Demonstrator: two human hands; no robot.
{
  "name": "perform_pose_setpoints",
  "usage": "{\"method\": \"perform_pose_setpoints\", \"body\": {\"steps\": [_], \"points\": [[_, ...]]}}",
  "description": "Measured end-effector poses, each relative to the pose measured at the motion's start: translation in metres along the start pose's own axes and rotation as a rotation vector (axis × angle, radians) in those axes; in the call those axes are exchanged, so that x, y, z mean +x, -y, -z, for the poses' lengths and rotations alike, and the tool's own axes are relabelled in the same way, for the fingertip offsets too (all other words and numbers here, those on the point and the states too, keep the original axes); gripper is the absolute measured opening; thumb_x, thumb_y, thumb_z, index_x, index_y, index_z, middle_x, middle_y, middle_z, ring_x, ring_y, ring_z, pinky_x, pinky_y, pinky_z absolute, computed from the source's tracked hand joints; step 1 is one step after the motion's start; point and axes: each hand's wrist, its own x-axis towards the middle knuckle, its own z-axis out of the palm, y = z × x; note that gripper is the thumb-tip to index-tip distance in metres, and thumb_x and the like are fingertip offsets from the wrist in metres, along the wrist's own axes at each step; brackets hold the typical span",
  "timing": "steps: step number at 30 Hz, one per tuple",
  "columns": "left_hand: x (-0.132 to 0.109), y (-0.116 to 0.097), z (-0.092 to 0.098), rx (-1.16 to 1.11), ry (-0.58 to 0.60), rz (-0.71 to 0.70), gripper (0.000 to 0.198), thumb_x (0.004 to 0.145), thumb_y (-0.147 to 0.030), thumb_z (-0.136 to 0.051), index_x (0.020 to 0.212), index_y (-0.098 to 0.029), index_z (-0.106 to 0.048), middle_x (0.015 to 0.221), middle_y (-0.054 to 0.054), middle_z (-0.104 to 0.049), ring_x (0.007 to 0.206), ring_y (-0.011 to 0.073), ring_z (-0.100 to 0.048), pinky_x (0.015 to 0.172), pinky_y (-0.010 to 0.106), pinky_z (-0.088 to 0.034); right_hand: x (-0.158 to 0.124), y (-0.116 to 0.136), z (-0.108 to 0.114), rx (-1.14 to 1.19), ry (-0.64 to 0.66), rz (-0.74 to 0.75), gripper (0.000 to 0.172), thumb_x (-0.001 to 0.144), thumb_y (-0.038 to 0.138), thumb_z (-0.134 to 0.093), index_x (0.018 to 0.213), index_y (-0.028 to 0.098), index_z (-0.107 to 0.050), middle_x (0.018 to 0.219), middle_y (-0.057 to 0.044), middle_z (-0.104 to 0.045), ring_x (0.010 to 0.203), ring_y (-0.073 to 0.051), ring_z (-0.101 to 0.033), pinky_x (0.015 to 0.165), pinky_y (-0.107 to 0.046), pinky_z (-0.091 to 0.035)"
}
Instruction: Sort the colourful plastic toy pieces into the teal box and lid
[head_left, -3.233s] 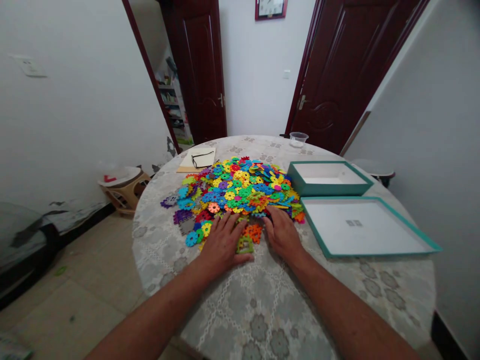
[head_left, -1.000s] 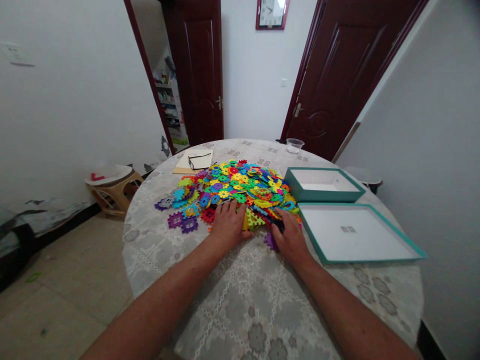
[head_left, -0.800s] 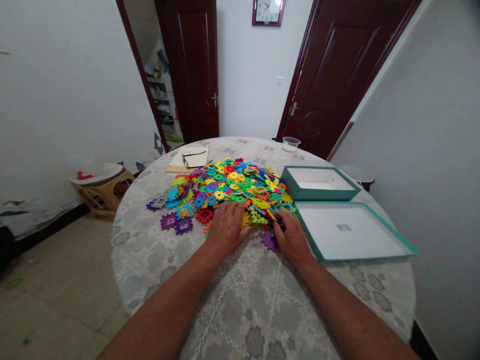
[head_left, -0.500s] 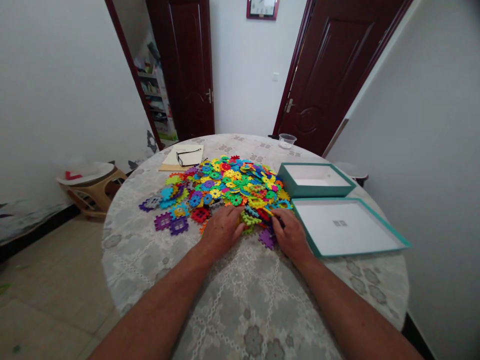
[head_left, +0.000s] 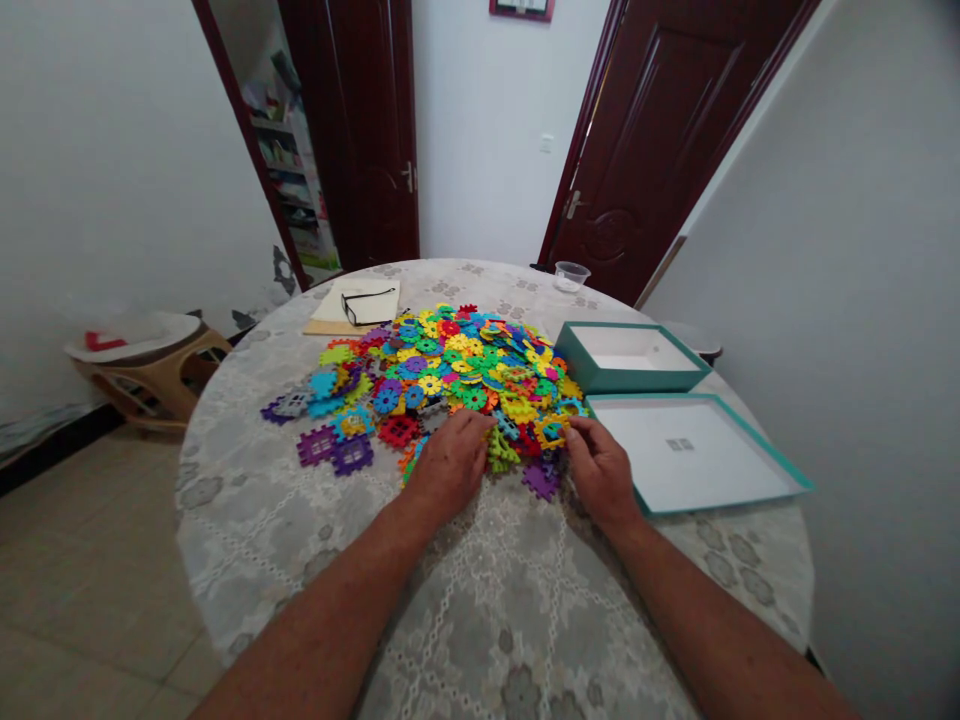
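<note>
A heap of colourful plastic interlocking pieces [head_left: 472,360], round notched discs and square toothed frames, lies across the middle of the table. At its near edge, my left hand [head_left: 452,462] is closed, its thumb and fingertips on a lime-green toothed piece [head_left: 502,452]. My right hand [head_left: 601,468] pinches a yellow square toothed piece [head_left: 553,430] by its right edge. Just below that piece lies a purple square piece [head_left: 541,480]. Left of my left hand are a red square piece [head_left: 399,431] and another purple square [head_left: 352,455].
A teal box [head_left: 637,380] and its upturned lid [head_left: 675,470] with a white inside are on the right. Black-framed glasses [head_left: 367,308] rest on paper [head_left: 322,318] at back left. A clear plastic bowl [head_left: 572,277] stands at the far edge of the patterned tablecloth [head_left: 480,620].
My right hand has moved slightly right with the yellow square piece, which now shows more fully. The lime-green piece by my left hand is tilted more upright. The view has shifted a little.
</note>
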Motion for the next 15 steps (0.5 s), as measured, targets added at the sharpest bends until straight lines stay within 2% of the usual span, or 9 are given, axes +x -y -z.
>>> {"method": "perform_pose_setpoints", "body": {"steps": [4,7,11,15], "points": [[0.001,0.000,0.000,-0.026,-0.018,0.016,0.039,0.093,-0.008,-0.045,0.126,-0.019,-0.064,0.120,0.011,-0.064,0.113,0.0233,-0.062,0.103,0.041,-0.054,-0.001,0.003,0.007,0.064,-0.062,-0.037,0.031,0.099,0.044,-0.053,0.112,0.020,-0.067,0.081,-0.001,-0.068,0.067,-0.017,-0.061,0.064,-0.030,-0.051],[0.000,0.003,0.000,-0.042,-0.022,0.033,0.038,0.094,-0.010,-0.045,0.126,-0.020,-0.064,0.119,0.010,-0.065,0.113,0.0228,-0.063,0.103,0.040,-0.054,0.000,0.005,0.010,0.103,-0.100,-0.070,0.028,0.099,0.042,-0.052,0.109,0.020,-0.066,0.071,0.002,-0.061,0.058,-0.015,-0.054,0.056,-0.026,-0.046],[-0.002,0.010,0.002,0.006,-0.023,0.083,0.034,0.095,-0.017,-0.049,0.126,-0.017,-0.063,0.120,0.013,-0.068,0.115,0.0262,-0.064,0.104,0.044,-0.054,0.002,0.005,0.010,0.092,-0.077,-0.105,0.027,0.099,0.042,-0.051,0.107,0.020,-0.065,0.069,0.003,-0.059,0.058,-0.015,-0.053,0.055,-0.026,-0.045],[-0.004,0.016,0.008,0.048,0.037,0.115,0.037,0.095,-0.019,-0.052,0.131,-0.019,-0.062,0.124,0.012,-0.071,0.117,0.0271,-0.066,0.105,0.046,-0.054,-0.001,0.005,0.009,0.055,-0.020,-0.070,0.027,0.100,0.041,-0.050,0.110,0.021,-0.066,0.079,-0.001,-0.064,0.064,-0.016,-0.057,0.060,-0.028,-0.048]]}}
